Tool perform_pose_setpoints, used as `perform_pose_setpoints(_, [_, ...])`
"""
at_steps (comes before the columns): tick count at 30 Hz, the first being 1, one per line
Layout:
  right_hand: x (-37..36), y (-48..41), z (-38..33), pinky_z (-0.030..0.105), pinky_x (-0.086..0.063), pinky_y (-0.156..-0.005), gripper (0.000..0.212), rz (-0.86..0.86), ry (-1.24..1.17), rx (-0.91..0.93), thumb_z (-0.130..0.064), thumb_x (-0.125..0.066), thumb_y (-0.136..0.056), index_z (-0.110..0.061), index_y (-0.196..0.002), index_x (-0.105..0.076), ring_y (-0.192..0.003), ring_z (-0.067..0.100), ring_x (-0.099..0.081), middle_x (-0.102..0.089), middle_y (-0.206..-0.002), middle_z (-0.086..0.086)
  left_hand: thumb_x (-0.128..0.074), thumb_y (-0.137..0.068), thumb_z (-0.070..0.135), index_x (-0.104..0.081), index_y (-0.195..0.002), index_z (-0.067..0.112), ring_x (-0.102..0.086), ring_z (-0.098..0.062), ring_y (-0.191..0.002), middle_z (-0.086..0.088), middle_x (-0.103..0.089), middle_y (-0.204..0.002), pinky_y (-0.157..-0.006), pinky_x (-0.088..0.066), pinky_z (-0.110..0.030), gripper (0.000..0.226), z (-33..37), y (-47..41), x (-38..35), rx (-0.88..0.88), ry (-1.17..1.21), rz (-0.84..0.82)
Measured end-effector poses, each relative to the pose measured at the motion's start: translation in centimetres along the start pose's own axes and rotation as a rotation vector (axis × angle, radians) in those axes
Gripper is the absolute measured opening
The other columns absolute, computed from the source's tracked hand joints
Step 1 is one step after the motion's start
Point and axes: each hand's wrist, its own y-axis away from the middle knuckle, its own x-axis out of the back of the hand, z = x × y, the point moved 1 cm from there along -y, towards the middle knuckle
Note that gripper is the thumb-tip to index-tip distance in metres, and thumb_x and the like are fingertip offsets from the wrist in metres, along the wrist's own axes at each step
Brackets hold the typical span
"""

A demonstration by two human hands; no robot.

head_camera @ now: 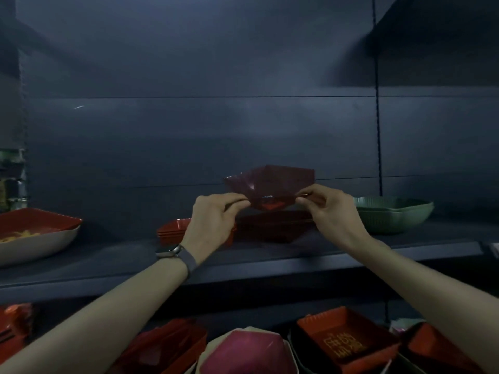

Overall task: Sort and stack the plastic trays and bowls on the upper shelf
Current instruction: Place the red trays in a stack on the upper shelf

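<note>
Both hands, left hand (213, 220) and right hand (332, 211), pinch the dark red bowl (270, 187) by opposite rims, fingers closed on it, probably to lower it level onto the tray stack (272, 225) beneath.

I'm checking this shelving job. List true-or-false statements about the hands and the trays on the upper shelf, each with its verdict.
1. The left hand and the right hand both pinch the translucent red tray. True.
2. The green bowls stand to the left of that tray. False: they sit on its right.
3. A watch is on the left wrist. True.
4. The translucent red tray lies flat on the upper shelf. False: it is held up above a dark tray.
</note>
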Motion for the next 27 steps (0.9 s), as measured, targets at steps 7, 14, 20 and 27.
perform_pose_setpoints(7, [0.4,-0.7,4.3,0.036,-0.056,-0.086,0.005,-0.038,0.037,-0.088,-0.025,-0.075,-0.098,-0.022,-0.095,-0.077,-0.09,0.014,-0.072,-0.078,-0.089,-0.003,-0.073,-0.097,0.036,-0.084,-0.104,0.021,-0.076,-0.017,-0.101,0.005,-0.082,-0.103,-0.096,-0.056,-0.034,0.02,0.9,-0.9,-4.2,0.069,-0.08,-0.113])
perform_pose_setpoints(14, [-1.3,-2.4,7.0,0.027,-0.043,-0.078,0.006,-0.097,0.118,-0.152,-0.024,-0.071,-0.1,-0.019,-0.1,-0.074,-0.088,0.019,-0.067,-0.072,-0.086,-0.003,-0.066,-0.102,0.033,-0.083,-0.094,0.017,-0.071,-0.025,-0.084,-0.001,-0.078,-0.083,-0.087,-0.053,-0.035,0.025,0.5,-0.8,-6.9,0.143,-0.148,-0.22])
perform_pose_setpoints(20, [-1.0,-1.7,8.5,0.024,-0.039,-0.079,0.01,-0.149,0.149,-0.228,-0.03,-0.069,-0.102,-0.021,-0.105,-0.074,-0.092,0.018,-0.062,-0.071,-0.095,0.001,-0.063,-0.103,0.035,-0.076,-0.083,0.018,-0.068,-0.023,-0.073,0.001,-0.072,-0.071,-0.073,-0.052,-0.032,0.03,0.5,-0.2,-7.7,0.101,-0.176,-0.279])
perform_pose_setpoints(27, [-1.0,-0.9,9.0,0.031,-0.041,-0.067,0.018,-0.266,0.167,-0.245,-0.034,-0.057,-0.108,-0.023,-0.11,-0.071,-0.082,0.016,-0.062,-0.07,-0.091,0.002,-0.061,-0.104,0.038,-0.083,-0.093,0.02,-0.072,-0.024,-0.081,0.0,-0.074,-0.076,-0.079,-0.053,-0.029,0.03,0.6,0.3,-7.7,0.202,-0.192,-0.403])
